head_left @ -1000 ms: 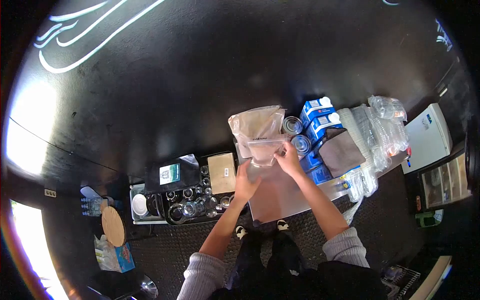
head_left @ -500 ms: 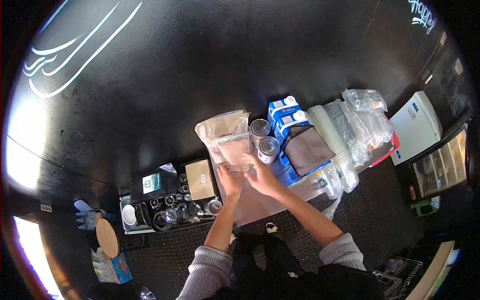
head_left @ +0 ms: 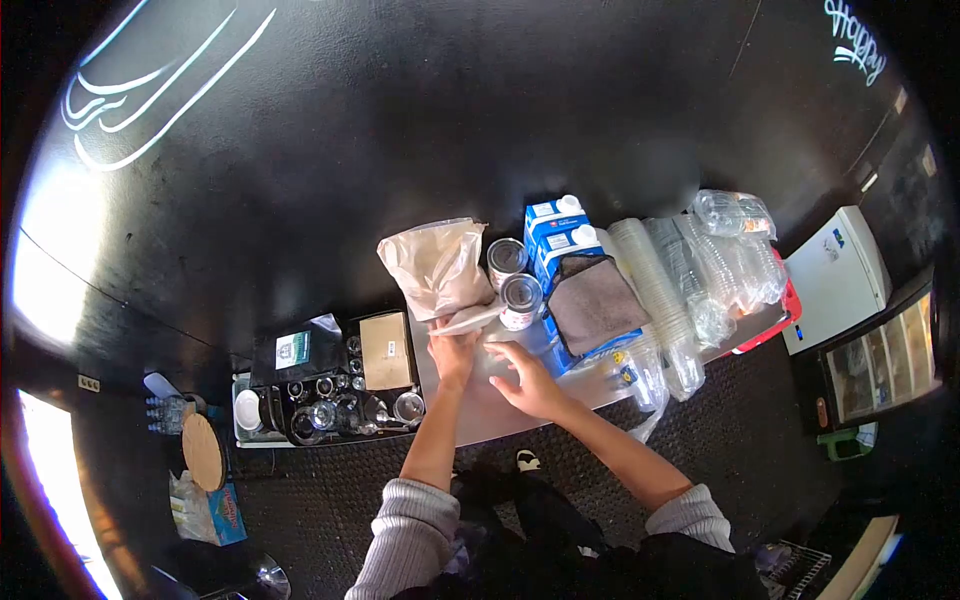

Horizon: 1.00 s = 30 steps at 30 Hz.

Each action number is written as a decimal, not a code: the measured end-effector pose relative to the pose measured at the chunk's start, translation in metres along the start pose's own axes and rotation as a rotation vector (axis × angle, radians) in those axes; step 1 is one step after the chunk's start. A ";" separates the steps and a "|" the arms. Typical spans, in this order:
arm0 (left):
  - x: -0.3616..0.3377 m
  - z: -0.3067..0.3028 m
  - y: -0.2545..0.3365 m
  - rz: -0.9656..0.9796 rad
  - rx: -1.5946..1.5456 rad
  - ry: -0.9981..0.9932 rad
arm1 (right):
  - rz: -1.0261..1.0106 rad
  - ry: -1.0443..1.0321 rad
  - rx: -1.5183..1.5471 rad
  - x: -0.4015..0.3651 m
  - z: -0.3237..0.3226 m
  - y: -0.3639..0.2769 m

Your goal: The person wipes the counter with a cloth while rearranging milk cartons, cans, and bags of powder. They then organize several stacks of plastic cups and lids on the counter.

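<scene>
My left hand [head_left: 453, 352] grips the end of a small clear pouch of light brown powder [head_left: 474, 320], which is tilted and shows nearly edge-on. Part of its fingers are hidden by the pouch. My right hand [head_left: 530, 382] is open above the metal table [head_left: 485, 415], thumb and fingers apart, holding nothing. Behind the small pouch stands a larger clear bag of brown powder [head_left: 437, 265]. To its right are two cans, a rear can [head_left: 507, 258] and a front can [head_left: 520, 300].
Blue and white cartons [head_left: 555, 235] stand behind a brown cloth [head_left: 598, 308]. Stacked plastic cups [head_left: 655, 290] and wrapped lids [head_left: 735, 260] fill the right side. At left, a tray of glassware [head_left: 345, 415] sits beside a cardboard box [head_left: 386, 352]. The black wall [head_left: 400, 120] rises behind.
The small pouch has tipped from upright to nearly flat, with my left hand at its end. My right hand has drawn away from it, toward me. The view has shifted slightly.
</scene>
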State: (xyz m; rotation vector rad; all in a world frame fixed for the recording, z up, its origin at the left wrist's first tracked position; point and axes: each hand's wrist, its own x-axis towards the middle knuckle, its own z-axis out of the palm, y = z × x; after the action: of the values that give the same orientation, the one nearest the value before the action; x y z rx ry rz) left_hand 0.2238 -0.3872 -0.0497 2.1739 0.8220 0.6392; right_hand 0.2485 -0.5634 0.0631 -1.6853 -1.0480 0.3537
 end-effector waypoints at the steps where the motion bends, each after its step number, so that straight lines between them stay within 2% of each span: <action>1: 0.000 -0.004 0.007 -0.008 0.066 -0.024 | -0.016 0.002 0.000 -0.001 -0.003 -0.001; 2: 0.002 -0.009 0.011 -0.008 0.067 -0.020 | -0.032 0.004 0.000 -0.002 -0.006 -0.002; 4: 0.009 -0.018 0.008 0.036 0.156 -0.179 | -0.042 0.002 0.009 -0.004 -0.010 -0.001; 5: 0.013 -0.020 0.007 0.036 0.158 -0.178 | -0.048 0.002 0.015 -0.006 -0.011 0.000; 7: 0.022 -0.027 0.008 -0.059 0.119 -0.346 | -0.045 -0.005 0.023 -0.007 -0.014 -0.002; 8: 0.027 -0.030 0.008 -0.061 0.120 -0.343 | -0.042 -0.012 0.029 -0.007 -0.015 -0.003; 10: 0.037 -0.032 0.004 -0.094 0.394 -0.523 | -0.031 -0.023 0.034 -0.011 -0.016 -0.004; 11: 0.037 -0.034 0.001 -0.013 0.366 -0.452 | -0.017 -0.031 0.038 -0.013 -0.017 -0.004; 17: 0.039 -0.024 -0.017 0.057 0.270 -0.371 | -0.016 -0.034 0.051 -0.019 -0.019 -0.009; 20: 0.030 -0.039 0.013 0.007 0.193 -0.379 | -0.043 -0.032 0.033 -0.023 -0.021 -0.012; 24: 0.026 -0.034 0.007 -0.009 0.179 -0.356 | -0.013 -0.027 0.028 -0.025 -0.026 -0.018; 27: 0.020 -0.031 0.000 0.054 0.219 -0.297 | -0.064 0.008 0.046 -0.023 -0.037 -0.028; 29: 0.012 -0.032 0.004 0.067 0.201 -0.227 | -0.247 0.183 -0.246 -0.018 -0.059 -0.038; 30: 0.007 -0.035 0.007 0.068 0.204 -0.224 | -0.250 0.183 -0.243 -0.018 -0.071 -0.042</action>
State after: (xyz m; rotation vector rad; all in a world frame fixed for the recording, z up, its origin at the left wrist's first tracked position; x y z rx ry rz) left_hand 0.2079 -0.3707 -0.0210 2.4136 0.7226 0.3472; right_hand 0.2667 -0.6200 0.1232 -1.7358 -1.1833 -0.0926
